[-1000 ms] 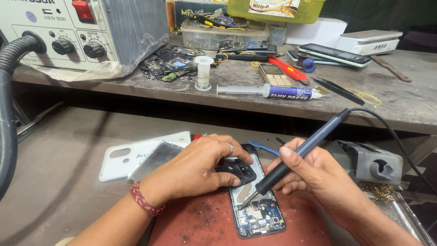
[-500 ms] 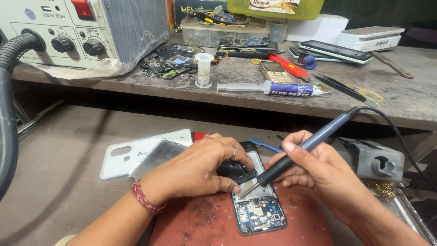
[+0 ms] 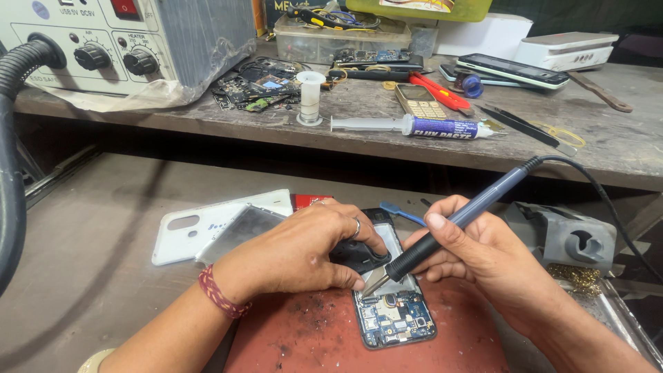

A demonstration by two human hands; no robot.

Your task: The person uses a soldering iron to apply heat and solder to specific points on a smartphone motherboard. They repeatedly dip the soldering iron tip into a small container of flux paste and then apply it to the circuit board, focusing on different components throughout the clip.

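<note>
Left wrist wears a red braided band [image 3: 219, 298], finger a ring [image 3: 356, 227].

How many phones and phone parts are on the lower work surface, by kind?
Opened blue phone with bare circuit board: 1
White plastic phone back cover: 1
Grey reflective screen panel: 1
Total: 3
The left hand steadies the phone; the right hand holds a dark soldering iron.

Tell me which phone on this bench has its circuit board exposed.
The opened dark phone on the red mat, under the soldering iron; the phones on the shelf are closed.

Grey rework station [image 3: 124, 41], flux syringe [image 3: 414, 126], white back cover [image 3: 207, 222]
</note>
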